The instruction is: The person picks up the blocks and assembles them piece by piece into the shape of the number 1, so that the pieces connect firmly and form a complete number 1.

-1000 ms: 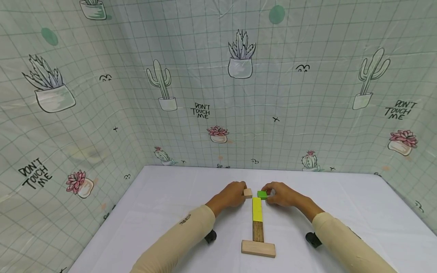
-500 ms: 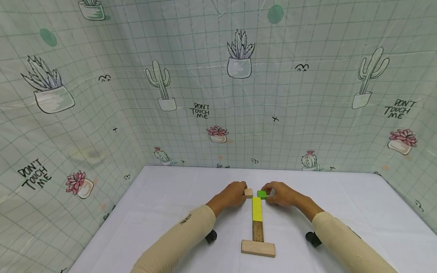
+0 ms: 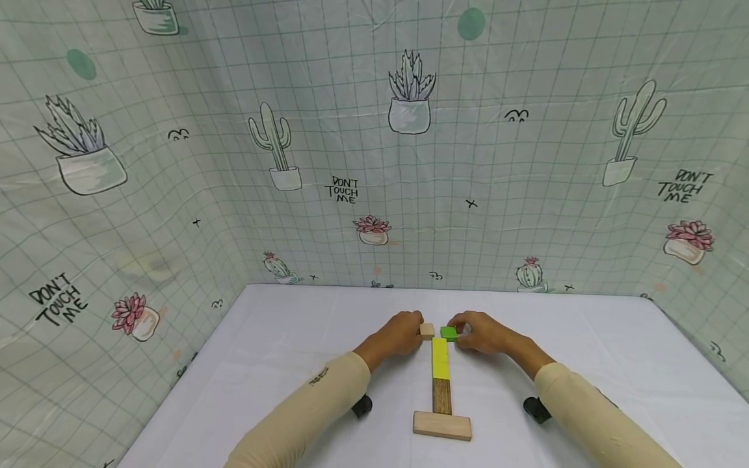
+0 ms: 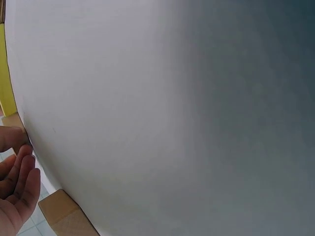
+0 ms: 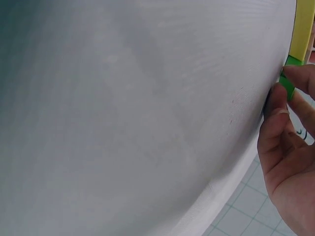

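Note:
In the head view my left hand (image 3: pixel 402 333) holds a small plain wooden block (image 3: pixel 427 331) at its left side. My right hand (image 3: pixel 481 333) pinches a small green block (image 3: pixel 448 333) between thumb and fingers. A narrow gap separates these two blocks, just past the far end of a yellow block (image 3: pixel 440 359). The yellow block lies end to end with a dark brown block (image 3: pixel 441 396), which meets a wider pale wooden block (image 3: pixel 442 426) lying crosswise. In the left wrist view the thumb (image 4: pixel 11 137) lies against the wooden block.
A second wooden block (image 4: pixel 69 216) shows below the left fingers in the left wrist view. Black wrist devices (image 3: pixel 362 406) hang under both sleeves. The white-covered table (image 3: pixel 281 325) ends at a cactus-printed cloth (image 3: pixel 445 247) behind and at the sides.
The plain wooden block has shifted slightly right, out from my left fingers and closer to the green block. My right hand and the other blocks have stayed put.

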The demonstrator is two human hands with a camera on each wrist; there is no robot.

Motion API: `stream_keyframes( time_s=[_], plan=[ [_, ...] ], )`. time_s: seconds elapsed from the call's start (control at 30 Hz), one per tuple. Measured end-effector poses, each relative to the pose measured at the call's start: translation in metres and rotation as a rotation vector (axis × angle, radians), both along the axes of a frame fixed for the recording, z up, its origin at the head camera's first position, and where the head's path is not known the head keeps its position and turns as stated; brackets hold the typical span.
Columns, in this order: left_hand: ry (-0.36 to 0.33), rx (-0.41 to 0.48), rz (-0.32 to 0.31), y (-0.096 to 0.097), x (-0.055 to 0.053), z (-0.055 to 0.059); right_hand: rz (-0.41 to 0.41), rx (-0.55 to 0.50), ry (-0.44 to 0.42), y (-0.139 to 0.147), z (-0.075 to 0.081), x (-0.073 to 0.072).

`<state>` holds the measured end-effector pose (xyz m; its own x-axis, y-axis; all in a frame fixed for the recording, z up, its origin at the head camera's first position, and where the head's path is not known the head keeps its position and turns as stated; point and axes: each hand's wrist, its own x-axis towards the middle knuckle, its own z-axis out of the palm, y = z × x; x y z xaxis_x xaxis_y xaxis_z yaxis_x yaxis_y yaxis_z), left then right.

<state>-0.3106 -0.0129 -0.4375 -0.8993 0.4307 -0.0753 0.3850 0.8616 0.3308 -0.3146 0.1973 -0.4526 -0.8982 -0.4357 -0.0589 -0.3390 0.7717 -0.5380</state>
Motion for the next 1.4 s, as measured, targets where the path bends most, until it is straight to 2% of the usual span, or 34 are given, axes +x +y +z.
stream_keyframes(
  time_s=[0.63,0.87,1.4],
  plan=[
    [0.011,0.004,-0.030,0.0017,-0.0014,-0.0010,-0.005,-0.005,0.011,-0.0003,-0.0014,0.0000],
    [0.013,0.046,-0.024,0.0022,-0.0009,-0.0026,0.011,-0.004,0.025,0.0001,0.0001,0.0004],
    [-0.009,0.027,-0.016,0.0046,-0.0013,-0.0007,0.012,0.003,0.029,0.0003,-0.0010,-0.0005]
  ],
)
